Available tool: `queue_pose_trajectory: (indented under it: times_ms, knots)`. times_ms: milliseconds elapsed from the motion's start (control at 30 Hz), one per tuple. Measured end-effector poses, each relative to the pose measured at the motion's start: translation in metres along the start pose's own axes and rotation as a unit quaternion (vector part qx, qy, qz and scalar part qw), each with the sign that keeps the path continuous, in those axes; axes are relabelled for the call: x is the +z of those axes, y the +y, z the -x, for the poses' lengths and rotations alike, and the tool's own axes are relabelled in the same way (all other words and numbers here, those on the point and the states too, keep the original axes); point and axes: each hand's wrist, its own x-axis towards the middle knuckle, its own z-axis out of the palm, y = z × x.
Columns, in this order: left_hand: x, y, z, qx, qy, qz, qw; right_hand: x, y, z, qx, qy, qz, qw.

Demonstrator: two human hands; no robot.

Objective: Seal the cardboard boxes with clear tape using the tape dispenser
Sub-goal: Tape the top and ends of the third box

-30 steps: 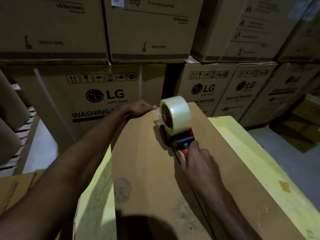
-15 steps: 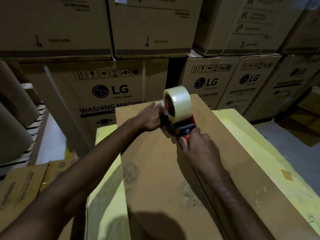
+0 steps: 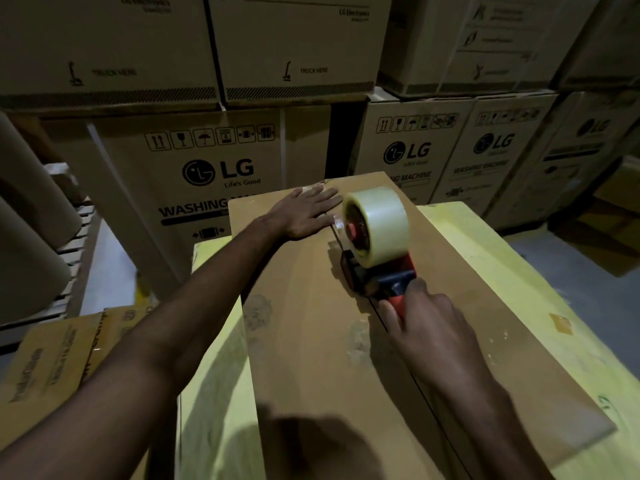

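Observation:
A long flat cardboard box (image 3: 311,341) lies in front of me on a yellow surface, its centre seam running lengthwise. A red and black tape dispenser (image 3: 377,271) with a roll of clear tape (image 3: 379,226) stands on the seam in the far half of the box. My right hand (image 3: 426,327) grips the dispenser's handle from behind. My left hand (image 3: 304,213) lies flat, fingers straight, on the box top near its far end, just left of the roll. A short strip of tape shows at the far edge by my fingertips.
Stacked large LG washing machine cartons (image 3: 221,168) form a wall behind and to the right. The yellow surface (image 3: 485,258) extends right of the box. A flattened carton (image 3: 52,358) lies low on the left, with big brown paper rolls (image 3: 31,237) beyond it.
My left hand came back from the box's far edge and now lies flat on the top. The dispenser has travelled along the seam toward me with my right hand.

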Motion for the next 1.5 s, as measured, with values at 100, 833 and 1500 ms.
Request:
queue_pose_trajectory:
  times_ms: [100,833,1500]
  knots:
    - [-0.005,0.010,0.007,-0.012,-0.002,-0.003,1.000,-0.005,0.006,0.019,0.006,-0.011,-0.005,1.000]
    - [0.009,0.111,0.114,0.035,-0.014,-0.027,0.999,-0.014,0.025,0.092,0.009,-0.040,-0.009,0.999]
    - [0.037,0.172,0.148,0.162,-0.006,-0.049,0.986,-0.045,0.036,0.144,0.022,-0.109,0.053,0.992]
